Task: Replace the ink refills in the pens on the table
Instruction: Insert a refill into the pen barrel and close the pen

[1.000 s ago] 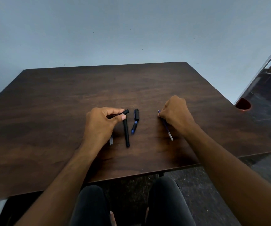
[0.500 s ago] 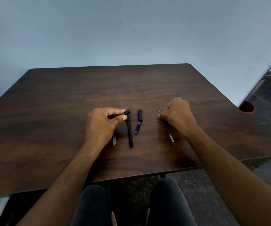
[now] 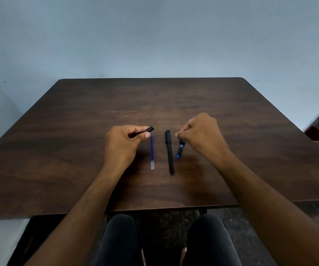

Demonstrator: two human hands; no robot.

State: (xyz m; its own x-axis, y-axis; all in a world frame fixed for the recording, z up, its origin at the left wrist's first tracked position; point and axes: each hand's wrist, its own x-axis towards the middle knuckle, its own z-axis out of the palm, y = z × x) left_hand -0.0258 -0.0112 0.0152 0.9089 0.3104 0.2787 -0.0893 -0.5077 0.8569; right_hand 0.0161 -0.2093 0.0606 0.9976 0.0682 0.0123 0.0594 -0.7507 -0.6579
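The left hand (image 3: 123, 144) is curling around a black pen piece (image 3: 149, 129), pinching it between thumb and forefinger so that the blunt end is sticking out past the thumb, up and to the right. Just right of that thumb, two blue refills (image 3: 152, 151) are lying side by side on the table (image 3: 78, 131), running toward the person, their clear ends nearest the body; the top ends are sitting almost under the thumb tip, though whether they are touching it is hard to tell. Further right, about midway between the two hands, a black pen (image 3: 169, 151) is lying lengthwise, apart from both. The right hand (image 3: 200, 134) is hovering with fingers bunched into a narrow pinch (whether anything is caught in it cannot be told). Directly below those fingertips a short black-and-blue piece (image 3: 180, 149) is lying tilted, its black end right beside the fingers and its blue end pointing down-left toward the pen. A red-brown cup (image 3: 315, 133) is sitting well off to the right of the right hand, past the table edge.
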